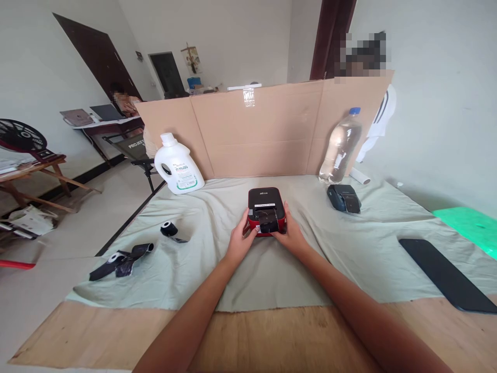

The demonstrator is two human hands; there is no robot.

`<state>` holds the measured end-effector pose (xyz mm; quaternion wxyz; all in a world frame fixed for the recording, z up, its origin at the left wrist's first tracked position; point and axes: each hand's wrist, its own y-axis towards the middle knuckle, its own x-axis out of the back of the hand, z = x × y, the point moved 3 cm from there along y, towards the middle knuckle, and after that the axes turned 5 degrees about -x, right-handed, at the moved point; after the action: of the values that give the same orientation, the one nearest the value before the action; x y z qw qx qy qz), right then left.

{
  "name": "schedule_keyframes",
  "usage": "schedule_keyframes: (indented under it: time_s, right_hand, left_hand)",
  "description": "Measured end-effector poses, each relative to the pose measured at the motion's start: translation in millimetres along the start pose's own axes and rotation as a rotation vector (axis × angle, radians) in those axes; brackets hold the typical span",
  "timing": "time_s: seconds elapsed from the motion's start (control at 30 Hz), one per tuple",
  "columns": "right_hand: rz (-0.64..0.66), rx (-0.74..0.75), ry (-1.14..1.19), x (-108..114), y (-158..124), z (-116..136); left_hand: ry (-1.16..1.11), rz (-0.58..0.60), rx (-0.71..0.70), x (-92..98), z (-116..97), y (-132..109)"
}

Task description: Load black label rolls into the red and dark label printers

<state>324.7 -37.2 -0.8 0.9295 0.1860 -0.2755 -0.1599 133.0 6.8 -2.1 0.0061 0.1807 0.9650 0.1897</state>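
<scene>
Pale green cloth (267,280), soft and creased, is spread over a wooden table (267,339), whose grain is left bare along the near edge. Across the far side, a folded brown cardboard sheet (256,134) is stood up as a screen. At the centre of the cloth, a small boxy printer (264,198) with rounded corners, a black top and red sides is held between two hands. Its left side is gripped by the left hand (241,239), its right side by the right hand (292,234); the fingers are curved against the casing, with both thumbs brought to the near edge. By judgement, the printer is being steadied; for any further move, a light, even grip is called for, so that the glossy black strip (268,221) curled over its front is not creased. At left, loose black rolls (124,259) are scattered. Farther back, a smooth white jug (180,168) is placed, matched at far right by a clear, ribless-looking bottle (340,147).
</scene>
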Motion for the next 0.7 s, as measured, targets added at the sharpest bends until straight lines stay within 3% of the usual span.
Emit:
schedule_keyframes:
  time_s: [0.2, 0.47, 0.7]
  right_hand:
    - [-0.001, -0.039, -0.010, 2, -3, 3]
    - [-0.025, 0.019, -0.014, 4, -4, 3]
    - [-0.056, 0.042, 0.017, 8, -1, 9]
  left_hand:
    - [0.024, 0.005, -0.010, 7.3, 0, 1]
    - [0.114, 0.016, -0.014, 13.4, -2, 2]
    - [0.321, 0.121, 0.023, 27.4, -10, 8]
